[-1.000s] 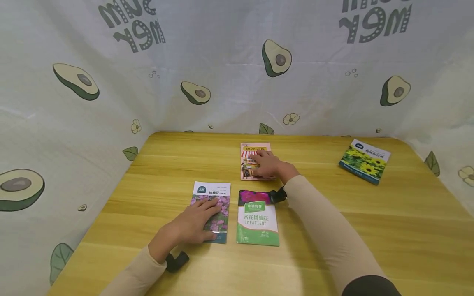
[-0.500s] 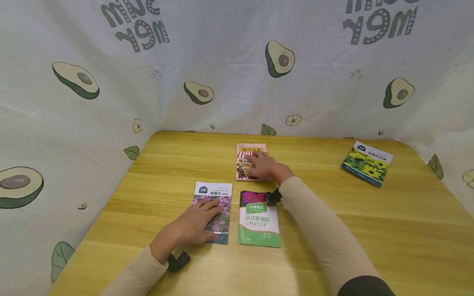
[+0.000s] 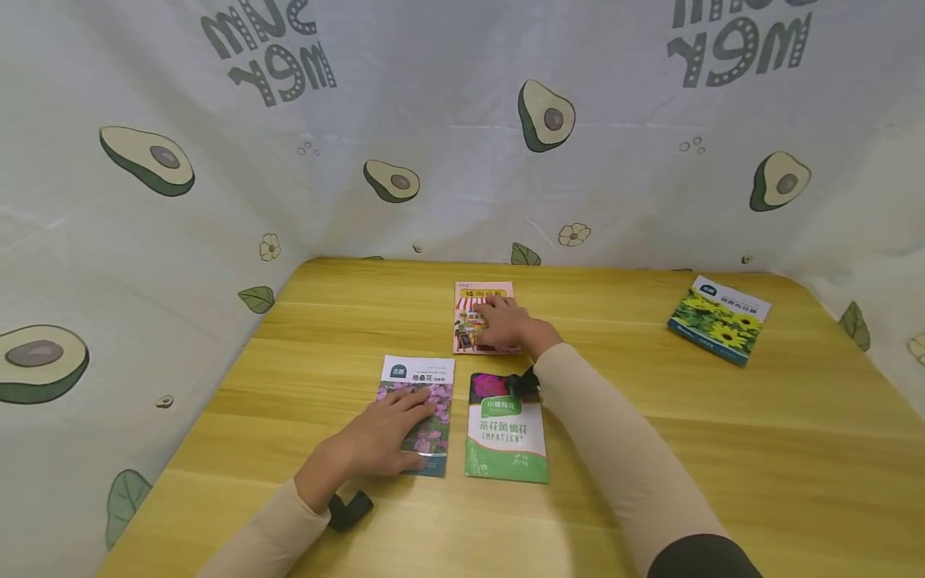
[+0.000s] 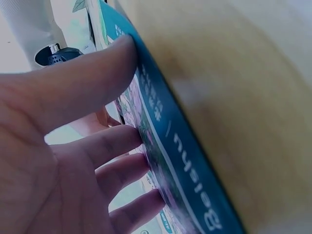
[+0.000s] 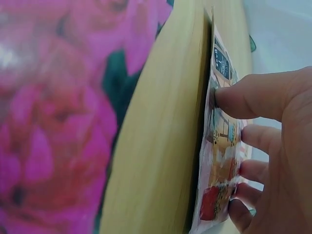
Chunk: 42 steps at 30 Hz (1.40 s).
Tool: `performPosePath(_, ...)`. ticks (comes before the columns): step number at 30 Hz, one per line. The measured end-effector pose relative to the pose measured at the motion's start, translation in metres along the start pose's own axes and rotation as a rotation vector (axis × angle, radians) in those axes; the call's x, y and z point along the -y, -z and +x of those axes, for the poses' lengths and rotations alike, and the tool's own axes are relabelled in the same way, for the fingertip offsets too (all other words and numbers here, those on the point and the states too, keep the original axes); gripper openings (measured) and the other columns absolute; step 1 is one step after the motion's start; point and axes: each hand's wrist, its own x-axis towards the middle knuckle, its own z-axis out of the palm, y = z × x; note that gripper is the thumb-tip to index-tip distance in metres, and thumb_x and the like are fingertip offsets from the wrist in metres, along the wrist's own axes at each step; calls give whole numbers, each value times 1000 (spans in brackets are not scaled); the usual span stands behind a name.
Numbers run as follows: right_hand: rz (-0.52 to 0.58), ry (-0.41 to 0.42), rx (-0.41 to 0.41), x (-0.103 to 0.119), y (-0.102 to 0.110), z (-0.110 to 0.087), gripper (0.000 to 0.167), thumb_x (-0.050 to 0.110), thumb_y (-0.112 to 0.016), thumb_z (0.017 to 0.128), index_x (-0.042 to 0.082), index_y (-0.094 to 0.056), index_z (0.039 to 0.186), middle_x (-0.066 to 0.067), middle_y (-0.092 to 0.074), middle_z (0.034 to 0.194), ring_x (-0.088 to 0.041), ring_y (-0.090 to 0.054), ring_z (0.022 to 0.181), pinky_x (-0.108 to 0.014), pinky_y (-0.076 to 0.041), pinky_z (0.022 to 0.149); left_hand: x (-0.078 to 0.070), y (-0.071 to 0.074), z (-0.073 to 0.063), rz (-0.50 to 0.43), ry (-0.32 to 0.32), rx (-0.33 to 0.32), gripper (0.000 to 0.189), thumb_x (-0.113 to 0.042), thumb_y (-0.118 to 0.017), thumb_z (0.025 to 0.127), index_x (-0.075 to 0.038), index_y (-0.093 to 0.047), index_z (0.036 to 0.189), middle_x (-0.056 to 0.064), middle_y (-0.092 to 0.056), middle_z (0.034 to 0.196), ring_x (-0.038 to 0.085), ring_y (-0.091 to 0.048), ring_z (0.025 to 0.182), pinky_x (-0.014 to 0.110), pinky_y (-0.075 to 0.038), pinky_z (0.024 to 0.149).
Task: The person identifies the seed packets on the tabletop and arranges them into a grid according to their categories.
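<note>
My left hand [image 3: 379,437] lies on a seed packet with purple flowers [image 3: 437,429], left of centre in the head view. In the left wrist view its fingertips touch the printed front, and the thumb [image 4: 112,66] rests on the blue lower band. Farther back, the right hand [image 3: 506,323] presses its fingertips on a pink seed packet with a striped awning [image 3: 466,313], covering its right part. The right wrist view shows that packet [image 5: 222,146] flat on the table under the thumb and fingers. Between the arms lies a green and white impatiens seed packet [image 3: 506,441].
A seed packet with yellow flowers [image 3: 719,321] lies tilted at the back right of the wooden table [image 3: 614,321]. A white curtain with avocado prints [image 3: 462,209] hangs behind and along both sides. A black wrist mount [image 3: 523,385] overlaps the impatiens packet's top corner.
The right hand has slid the pink packet a little to the left along the table. My left hand stays on the purple-flower packet. The view has shifted slightly.
</note>
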Motion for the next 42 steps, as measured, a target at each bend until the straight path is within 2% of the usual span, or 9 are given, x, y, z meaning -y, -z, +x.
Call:
performPosePath(7,9,25,-23,4,0,3,72,34,-56,96,10,-27,157,-18,-18,165,-43,-13,153,-61,-20,123,0,1,-1,13,12,7,71,-36,-74,87,-13,-46,149,5,-35,162,40,-29,149,61,-29,119)
performPosePath(22,-12,19,-14,12,-4,10,67,39,-54,99,16,-30,157,-17,-18,165,-40,-13,153,-58,-20,124,-1,1,-1,23,0,5,71,-36,-74,87,-12,-46,149,5,-34,162,39,-29,150,59,-30,120)
performPosePath(29,-23,14,7,17,-9,14,63,25,-42,98,19,-26,159,-15,-14,166,-40,-10,154,-58,-19,124,-2,1,-2,20,-10,5,71,-34,-74,88,-10,-46,149,6,-35,162,40,-30,149,59,-30,120)
performPosePath(35,12,29,31,23,-6,14,67,18,-43,94,19,-24,159,-15,-13,167,-40,-7,154,-58,-17,125,-3,1,-2,14,-7,10,72,-35,-74,88,-11,-45,149,6,-34,162,40,-29,149,61,-29,119)
performPosePath(42,19,59,33,30,-3,16,67,18,-45,93,17,-28,158,-15,-15,166,-41,-9,154,-60,-16,124,-3,1,-3,26,0,9,72,-36,-74,88,-12,-45,149,6,-34,162,39,-30,150,59,-29,120)
